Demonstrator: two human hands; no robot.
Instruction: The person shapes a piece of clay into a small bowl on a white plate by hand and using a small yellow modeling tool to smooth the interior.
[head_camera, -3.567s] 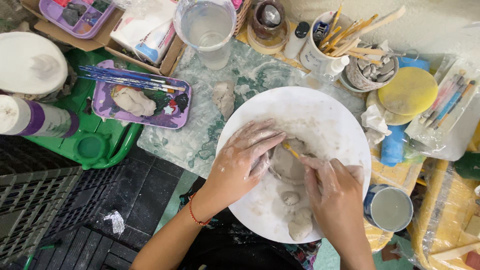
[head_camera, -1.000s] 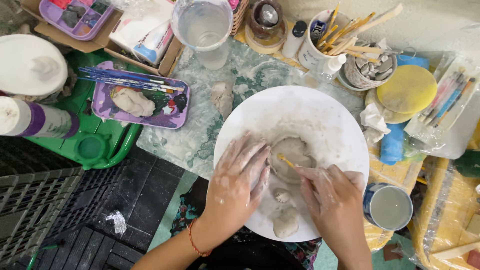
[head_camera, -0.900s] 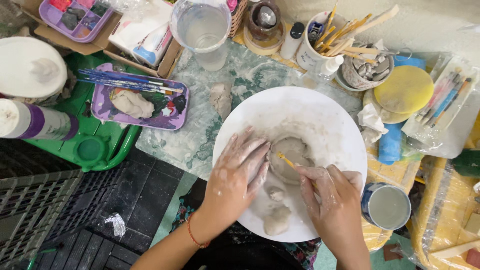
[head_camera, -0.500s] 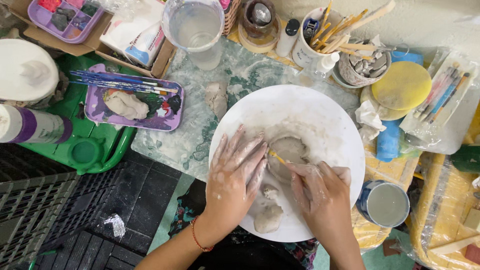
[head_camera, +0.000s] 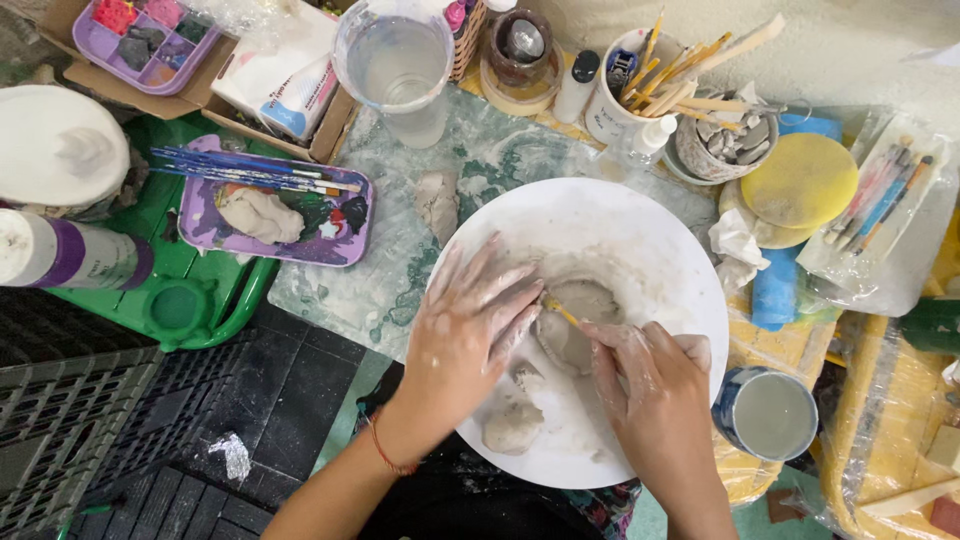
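On the round white board (head_camera: 640, 230) at desk centre, a flat grey clay piece (head_camera: 580, 322) lies between both hands: left hand (head_camera: 470, 330) spread open, fingers pressing its left edge, right hand (head_camera: 655, 385) clenched around a thin yellow-handled tool (head_camera: 558, 310) whose tip meets the clay. Risk as I see it: a wet slip-coated grip could let the tool skid and gouge the piece or jab the left fingers. Loose clay lumps (head_camera: 512, 425) sit just beside the wrists, and the blue-rimmed cup (head_camera: 770, 415) near the right forearm could get knocked.
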